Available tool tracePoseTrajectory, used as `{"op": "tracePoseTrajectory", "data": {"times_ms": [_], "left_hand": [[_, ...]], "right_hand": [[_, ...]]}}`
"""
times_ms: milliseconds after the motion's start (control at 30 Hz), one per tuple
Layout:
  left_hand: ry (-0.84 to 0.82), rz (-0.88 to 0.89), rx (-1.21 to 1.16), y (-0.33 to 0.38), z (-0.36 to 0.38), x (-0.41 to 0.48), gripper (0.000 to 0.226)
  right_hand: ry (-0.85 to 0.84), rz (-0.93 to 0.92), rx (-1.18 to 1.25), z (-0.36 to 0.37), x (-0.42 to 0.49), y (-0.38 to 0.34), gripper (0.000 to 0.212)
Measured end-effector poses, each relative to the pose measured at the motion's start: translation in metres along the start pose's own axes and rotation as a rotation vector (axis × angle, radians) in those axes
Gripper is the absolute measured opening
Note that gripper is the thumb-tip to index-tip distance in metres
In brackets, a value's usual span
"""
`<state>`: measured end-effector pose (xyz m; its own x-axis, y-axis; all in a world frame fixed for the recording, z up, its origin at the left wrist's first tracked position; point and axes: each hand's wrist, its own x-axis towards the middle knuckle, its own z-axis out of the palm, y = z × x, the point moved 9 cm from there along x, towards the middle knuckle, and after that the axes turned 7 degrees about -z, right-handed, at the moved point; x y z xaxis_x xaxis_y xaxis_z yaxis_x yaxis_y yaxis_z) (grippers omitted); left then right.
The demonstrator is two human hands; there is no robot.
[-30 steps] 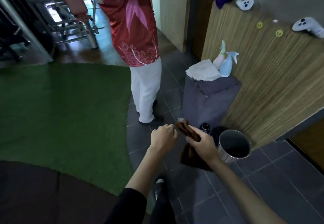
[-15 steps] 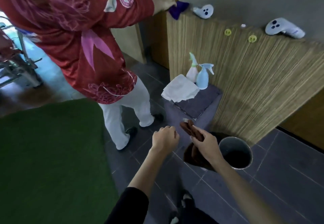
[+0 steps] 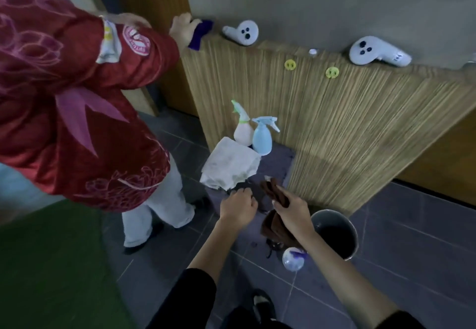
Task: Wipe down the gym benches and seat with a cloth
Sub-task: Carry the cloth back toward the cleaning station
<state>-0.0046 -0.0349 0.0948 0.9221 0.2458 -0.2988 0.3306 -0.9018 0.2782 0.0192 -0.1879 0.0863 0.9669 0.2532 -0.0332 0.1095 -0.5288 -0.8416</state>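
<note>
Cloth (image 3: 273, 227) bunched in right hand (image 3: 292, 211), hanging beside bucket (image 3: 353, 238); left hand (image 3: 238, 206) curled, seemingly empty, just apart. Fold into flat pad with both hands before heading for benches.

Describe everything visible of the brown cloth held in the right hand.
The brown cloth is dark, soft-looking fabric, bunched rather than folded. The right hand grips it about the middle: one wad sticks up above the hand, the rest hangs loose below the palm, near the metal bucket. A pale bit shows at its top. The left hand is close, not touching it.
</note>
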Motion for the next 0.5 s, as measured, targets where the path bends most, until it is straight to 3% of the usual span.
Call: {"op": "tracePoseTrajectory", "data": {"times_ms": [500], "left_hand": [[-0.072,0.26,0.218,-0.008,0.047,0.119,0.051]], "right_hand": [[0.239,0.145,-0.13,0.054,0.076,0.049,0.057]]}}
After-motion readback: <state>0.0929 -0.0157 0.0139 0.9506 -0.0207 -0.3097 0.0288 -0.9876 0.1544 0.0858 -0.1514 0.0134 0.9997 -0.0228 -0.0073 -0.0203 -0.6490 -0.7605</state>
